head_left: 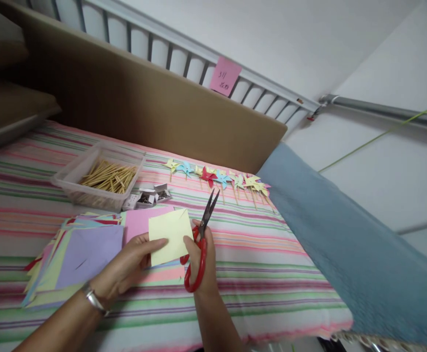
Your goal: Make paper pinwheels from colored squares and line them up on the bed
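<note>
Between my two hands is a square of pale yellow paper [173, 247], with a short line running in from its top right corner. My left hand [133, 259] pinches its left side, thumb on top. Red-handled scissors [201, 266] hang on my right hand [208, 266], blades slightly apart and pointing up and away; its thumb also presses the paper's right edge. Under the hands lie pink paper [143, 220] and other coloured sheets, partly hidden. To the left sits a messy stack of coloured paper squares [92, 249], a purple one on top.
A clear plastic box [85, 193] of thin wooden sticks [113, 176] stands behind the stack, beside small boxes of metal pins [151, 196]. Several paper pinwheels [223, 178] lie in a row at the back. A brown board [162, 98] rises behind the striped tablecloth [265, 274].
</note>
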Motion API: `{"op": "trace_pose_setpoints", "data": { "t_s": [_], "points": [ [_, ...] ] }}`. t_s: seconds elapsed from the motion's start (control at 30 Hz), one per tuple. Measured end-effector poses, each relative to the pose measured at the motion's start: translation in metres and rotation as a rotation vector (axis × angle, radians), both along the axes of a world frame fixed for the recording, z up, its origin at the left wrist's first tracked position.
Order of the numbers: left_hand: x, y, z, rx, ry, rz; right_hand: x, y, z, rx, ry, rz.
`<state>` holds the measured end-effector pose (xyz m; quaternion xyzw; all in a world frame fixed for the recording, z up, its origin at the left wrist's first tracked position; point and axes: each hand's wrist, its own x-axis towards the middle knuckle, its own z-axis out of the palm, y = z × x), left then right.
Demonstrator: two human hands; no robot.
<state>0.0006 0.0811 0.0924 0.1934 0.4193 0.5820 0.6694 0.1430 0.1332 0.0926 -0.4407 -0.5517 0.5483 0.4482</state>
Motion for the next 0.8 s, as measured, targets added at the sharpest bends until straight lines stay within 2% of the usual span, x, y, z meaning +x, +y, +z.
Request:
{"op": "trace_pose_setpoints", "data": {
  "t_s": [0.1, 0.17, 0.3, 0.4, 0.53, 0.67, 0.8],
  "points": [
    [0.007, 0.000, -0.002, 0.069, -0.041, 0.055, -0.010, -0.004, -0.006, 0.031, -0.038, 0.005],
    [0.001, 0.001, -0.003, 0.053, -0.005, 0.104, -0.014, -0.005, -0.011, 0.052, -0.087, 0.036],
    [-0.028, 0.006, -0.002, -0.023, 0.159, 0.247, -0.015, -0.003, -0.018, 0.084, -0.179, 0.129],
    [-0.054, 0.006, 0.002, -0.052, 0.266, 0.320, -0.012, -0.007, -0.020, 0.081, -0.301, 0.291],
    [-0.080, 0.002, 0.007, -0.050, 0.319, 0.315, -0.009, -0.017, -0.015, 0.019, -0.378, 0.475],
    [-0.090, -0.001, 0.010, -0.061, 0.298, 0.294, -0.008, -0.024, -0.008, -0.059, -0.405, 0.538],
    [-0.091, -0.004, 0.015, -0.018, 0.239, 0.242, -0.007, -0.027, -0.008, -0.121, -0.418, 0.585]
  ]
}}
